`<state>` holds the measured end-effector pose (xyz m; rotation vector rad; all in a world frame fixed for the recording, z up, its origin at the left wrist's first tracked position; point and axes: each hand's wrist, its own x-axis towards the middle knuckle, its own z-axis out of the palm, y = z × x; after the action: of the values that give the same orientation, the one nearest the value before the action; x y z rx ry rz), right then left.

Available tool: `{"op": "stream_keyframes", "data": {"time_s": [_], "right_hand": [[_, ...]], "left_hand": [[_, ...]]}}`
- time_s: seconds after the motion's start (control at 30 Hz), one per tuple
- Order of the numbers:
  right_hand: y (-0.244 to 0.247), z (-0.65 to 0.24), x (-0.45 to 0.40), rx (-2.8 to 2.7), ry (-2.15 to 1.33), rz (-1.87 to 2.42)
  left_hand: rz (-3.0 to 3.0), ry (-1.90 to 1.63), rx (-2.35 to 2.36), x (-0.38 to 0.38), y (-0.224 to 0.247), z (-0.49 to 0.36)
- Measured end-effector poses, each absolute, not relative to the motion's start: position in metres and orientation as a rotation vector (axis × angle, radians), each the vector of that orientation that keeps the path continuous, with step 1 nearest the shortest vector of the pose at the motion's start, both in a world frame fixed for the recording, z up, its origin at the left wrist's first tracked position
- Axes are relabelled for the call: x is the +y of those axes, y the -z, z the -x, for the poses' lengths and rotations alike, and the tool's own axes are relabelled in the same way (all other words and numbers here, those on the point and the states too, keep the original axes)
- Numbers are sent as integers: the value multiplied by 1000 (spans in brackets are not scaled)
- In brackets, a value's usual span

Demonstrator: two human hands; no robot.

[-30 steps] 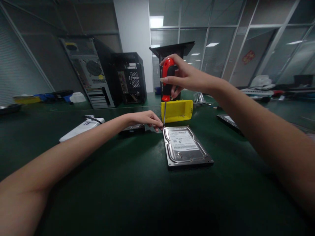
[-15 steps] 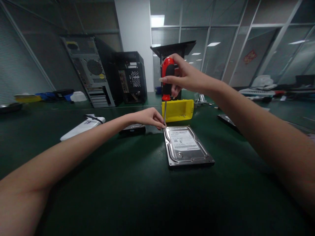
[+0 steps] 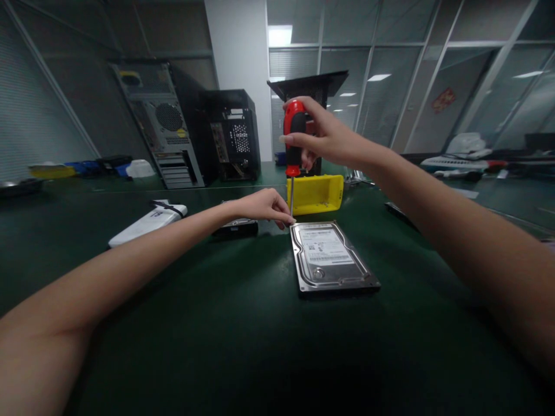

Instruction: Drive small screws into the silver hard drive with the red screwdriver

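A silver hard drive (image 3: 327,254) lies flat on the dark green table, its white label facing up. My right hand (image 3: 318,130) is wrapped round the red and black handle of a screwdriver (image 3: 295,138), held upright with the shaft pointing down. Its tip meets the drive's far left corner, where fingers hide the exact contact. There, my left hand (image 3: 271,208) is closed in a pinch around the foot of the shaft; whether it grips the shaft or something small is hidden.
Behind the drive stands a yellow bin (image 3: 315,195) with small bits inside. Another hard drive (image 3: 236,228) sits past my left wrist, and a white box-shaped device (image 3: 147,224) lies further left. Computer cases (image 3: 236,136) line the back. A dark flat item (image 3: 401,215) is partly behind my right forearm.
The view has shifted very slightly. Both hands stay at the drive's far left corner, and the screwdriver remains upright with almost no visible movement.
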<state>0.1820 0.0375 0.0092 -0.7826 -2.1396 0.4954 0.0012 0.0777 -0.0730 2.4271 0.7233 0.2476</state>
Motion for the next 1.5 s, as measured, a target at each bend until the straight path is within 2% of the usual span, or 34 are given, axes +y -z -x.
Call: {"op": "stream_keyframes", "data": {"time_s": [0.57, 0.77, 0.93, 1.17, 1.5], "right_hand": [[4, -185, 56, -2123, -443, 671], [10, -179, 53, -2087, -111, 524], [4, -178, 46, -2141, -222, 487], [-6, -181, 37, -2133, -506, 559], [-7, -180, 33, -2127, -582, 569]], "left_hand": [[-2470, -247, 710, 79, 73, -1], [-2536, -378, 714, 72, 72, -3], [-2537, -623, 773, 67, 70, -7], [-2480, -612, 751, 69, 72, -7], [-2499, -598, 739, 68, 70, -7]]}}
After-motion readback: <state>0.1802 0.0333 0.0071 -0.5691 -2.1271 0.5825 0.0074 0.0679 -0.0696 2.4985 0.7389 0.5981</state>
